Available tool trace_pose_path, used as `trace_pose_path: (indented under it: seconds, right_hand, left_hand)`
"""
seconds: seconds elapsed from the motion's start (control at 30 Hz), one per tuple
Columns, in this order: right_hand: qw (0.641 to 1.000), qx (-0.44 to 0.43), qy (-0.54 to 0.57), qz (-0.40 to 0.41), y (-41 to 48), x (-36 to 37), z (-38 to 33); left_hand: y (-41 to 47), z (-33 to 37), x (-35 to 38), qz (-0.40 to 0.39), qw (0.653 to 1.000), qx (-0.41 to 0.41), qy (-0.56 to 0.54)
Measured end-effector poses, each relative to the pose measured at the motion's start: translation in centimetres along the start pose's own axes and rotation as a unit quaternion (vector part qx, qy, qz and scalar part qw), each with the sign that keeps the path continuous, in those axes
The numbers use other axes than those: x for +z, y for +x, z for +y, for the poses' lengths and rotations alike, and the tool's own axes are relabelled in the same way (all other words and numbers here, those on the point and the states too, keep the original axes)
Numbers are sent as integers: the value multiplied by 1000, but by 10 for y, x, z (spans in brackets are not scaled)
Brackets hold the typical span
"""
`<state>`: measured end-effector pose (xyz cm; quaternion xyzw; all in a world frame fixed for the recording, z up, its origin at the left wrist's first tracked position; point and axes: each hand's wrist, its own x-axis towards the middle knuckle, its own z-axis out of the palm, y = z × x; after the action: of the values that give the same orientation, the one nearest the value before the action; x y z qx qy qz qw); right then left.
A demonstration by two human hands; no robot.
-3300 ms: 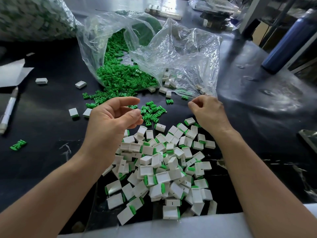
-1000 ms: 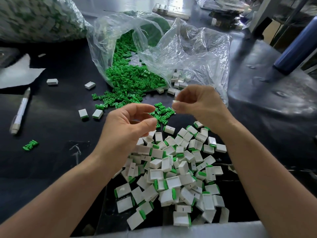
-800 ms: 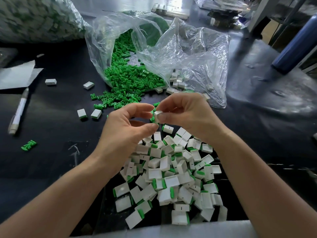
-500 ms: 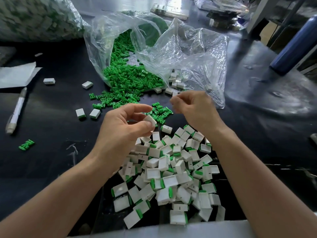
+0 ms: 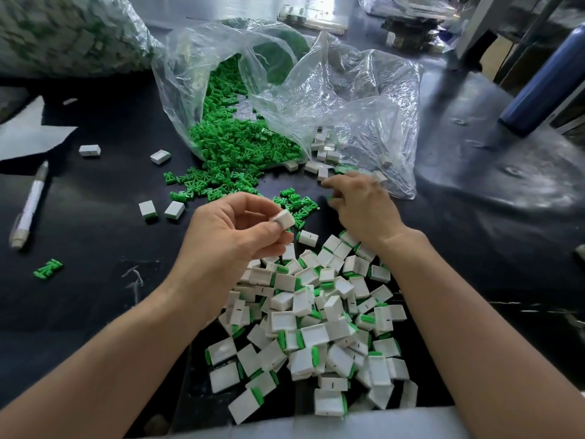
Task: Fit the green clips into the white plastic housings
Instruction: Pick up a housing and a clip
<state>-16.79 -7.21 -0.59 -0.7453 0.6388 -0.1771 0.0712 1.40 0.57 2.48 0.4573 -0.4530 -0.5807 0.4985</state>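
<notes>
Left hand [image 5: 231, 239] pinches one housing [image 5: 284, 218] between thumb and forefinger, above the far edge of the pile [image 5: 316, 315]. Housing: white, boxy, matte plastic. Pile: same blocks, many with green ends. Right hand [image 5: 364, 207] is palm-down, fingers curled over loose clips [image 5: 296, 201] at the bag [image 5: 348, 90] mouth; can't tell if it grips one. Clips are small, green, ribbed. Bag is clear crinkled film, table [image 5: 95, 217] glossy black.

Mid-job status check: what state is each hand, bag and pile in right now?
Left hand: pinching one white housing, lifted.
Right hand: fingers down among loose green clips; grip unclear.
Clip bag: open, on its side, clips spilling out.
Housing bag: open, few housings at its mouth.
Finished pile: housings with green clips fitted.
</notes>
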Motion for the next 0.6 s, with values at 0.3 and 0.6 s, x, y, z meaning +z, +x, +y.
trace_pose_path:
  seconds: [0.3, 0.6]
  right_hand:
    - [938, 56, 341, 14, -22, -30, -9]
    - [866, -6, 499, -39, -41, -41, -42]
  left_hand:
    - [1, -2, -2, -4, 1000, 2, -13]
    - [2, -2, -2, -6, 1000, 18, 16]
